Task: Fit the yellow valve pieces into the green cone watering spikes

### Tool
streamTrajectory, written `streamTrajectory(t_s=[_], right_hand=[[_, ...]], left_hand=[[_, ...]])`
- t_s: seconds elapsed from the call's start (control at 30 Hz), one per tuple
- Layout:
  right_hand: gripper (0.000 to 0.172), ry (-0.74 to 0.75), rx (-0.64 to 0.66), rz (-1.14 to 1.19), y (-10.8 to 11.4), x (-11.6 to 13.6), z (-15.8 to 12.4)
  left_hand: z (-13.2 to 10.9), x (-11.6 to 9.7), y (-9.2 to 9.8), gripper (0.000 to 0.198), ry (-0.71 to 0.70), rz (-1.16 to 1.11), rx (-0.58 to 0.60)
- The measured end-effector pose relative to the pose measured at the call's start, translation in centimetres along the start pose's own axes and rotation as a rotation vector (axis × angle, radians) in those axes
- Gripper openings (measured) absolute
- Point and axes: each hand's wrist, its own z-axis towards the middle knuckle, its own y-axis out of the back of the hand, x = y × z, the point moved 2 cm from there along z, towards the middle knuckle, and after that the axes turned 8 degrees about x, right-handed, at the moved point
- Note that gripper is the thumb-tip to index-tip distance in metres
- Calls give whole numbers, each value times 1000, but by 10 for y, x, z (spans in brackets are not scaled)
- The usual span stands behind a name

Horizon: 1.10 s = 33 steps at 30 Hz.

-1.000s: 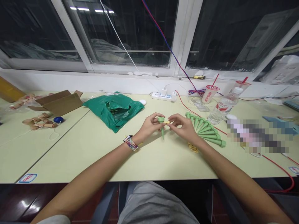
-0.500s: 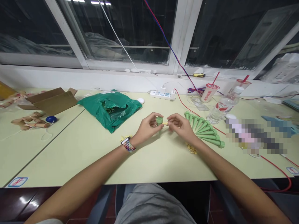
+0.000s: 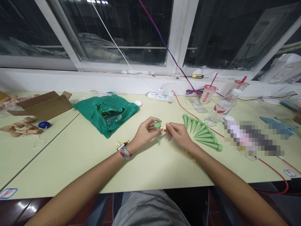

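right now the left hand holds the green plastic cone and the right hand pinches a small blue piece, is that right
No, the piece is yellow, not blue: the head view shows the right hand pinching a small yellow piece. The rest stands: the left hand holds the green plastic cone.

Free passage over the pale green tabletop (image 3: pixel 70 166) near the front edge — green plastic bag (image 3: pixel 105 116) blocking left, fanned green cones (image 3: pixel 199 131) right.
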Motion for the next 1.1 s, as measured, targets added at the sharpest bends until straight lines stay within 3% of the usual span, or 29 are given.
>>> streamTrajectory(t_s=[0.1, 0.2, 0.33, 0.4, 0.57, 0.7, 1.0, 1.1], right_hand=[[16, 126, -45, -34, -1, 3, -2], [14, 242, -78, -73, -5, 6, -3], [5, 242, -99, -101, -9, 6, -3], [7, 199, -75, -89, -9, 5, -2], [36, 59, 4, -124, -7, 5, -2], [16, 44, 4, -37, -8, 5, -2], [22, 162, 72, -285, -8, 9, -4], [21, 202, 89, -365, -10, 12, -4]], left_hand=[[0, 0, 2, 43, 24, -51, 0], [0, -1, 4, 43, 34, -71, -12], [-1, 1, 6, 41, 25, -67, -4], [-2, 2, 6, 40, 20, -47, -8], [-4, 3, 4, 40, 27, 37, -14], [-3, 2, 5, 42, 49, 4, -12], [-6, -15, 18, 37, 18, 208, -20], [-5, -19, 22, 36, 71, 107, 61]])
